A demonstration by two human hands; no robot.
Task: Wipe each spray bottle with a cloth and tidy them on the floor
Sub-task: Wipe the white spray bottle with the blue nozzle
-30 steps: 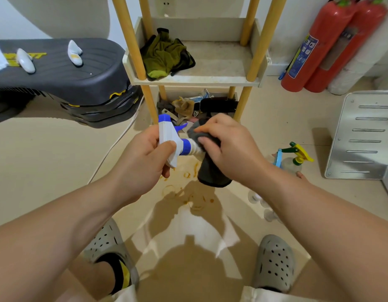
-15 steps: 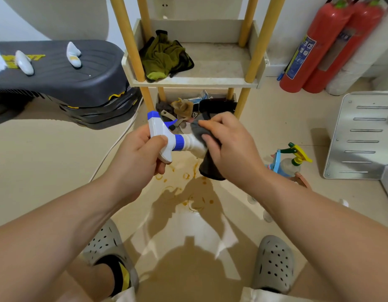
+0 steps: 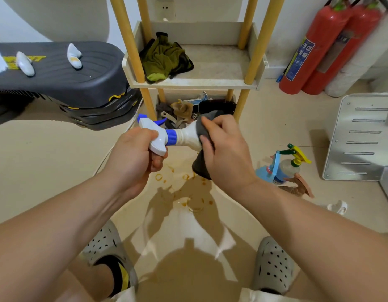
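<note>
Head view is showing the left hand gripping the trigger head of the white spray bottle, holding it roughly level in the air above the floor, just in front of the shelf. The right hand is curling round the bottle's body with the grey cloth pinched between its fingers and the plastic, the loose end of the cloth hanging below.

To do this step well, the left hand should probably be keeping a firm hold clear of the trigger lever, so nothing is sprayed. It could be turning the bottle while the cloth is drawn along the body, so that every side and the base are covered. The hidden far end is likely still needing a pass.

Against the frames from a second and half a second ago, the cloth is sitting further along the body. It was bunched against the blue collar then, and the white shoulder is now bare. A blue bottle and a clear bottle are standing together on the floor to the right, as before.
</note>
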